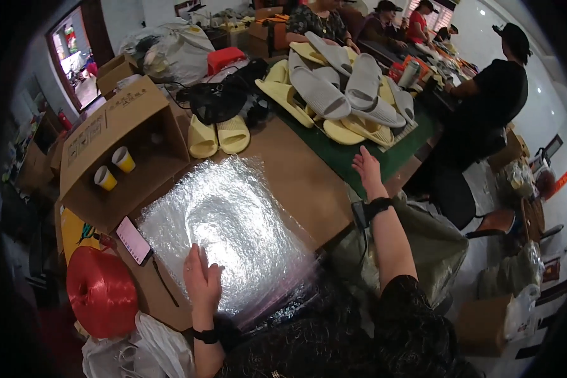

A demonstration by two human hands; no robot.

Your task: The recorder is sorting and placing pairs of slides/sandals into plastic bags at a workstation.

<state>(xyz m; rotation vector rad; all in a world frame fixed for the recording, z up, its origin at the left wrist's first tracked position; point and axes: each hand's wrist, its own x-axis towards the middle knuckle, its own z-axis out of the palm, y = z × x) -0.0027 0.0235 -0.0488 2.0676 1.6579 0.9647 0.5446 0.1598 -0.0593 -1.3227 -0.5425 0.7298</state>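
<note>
My left hand (203,280) is at the near left part of a stack of clear, shiny plastic bags (233,220), thumb apart from the fingers and nothing seen in it. Whether it touches the bags I cannot tell. Reaching forward, my right hand (366,169) is open and holds nothing. Just beyond it is a heap of grey slippers (321,94) and yellow slippers (285,103) on a green mat (349,167). Behind the bags, a pair of yellow slippers (217,137) stands side by side on the brown table (296,170).
A cardboard box (116,104) on its side holds two yellow-and-white cups (123,160). A phone (133,240) and a red twine roll (101,292) lie left of the bags. Black fabric items (217,101) lie behind the slipper pair. A person in black (501,85) is at the right.
</note>
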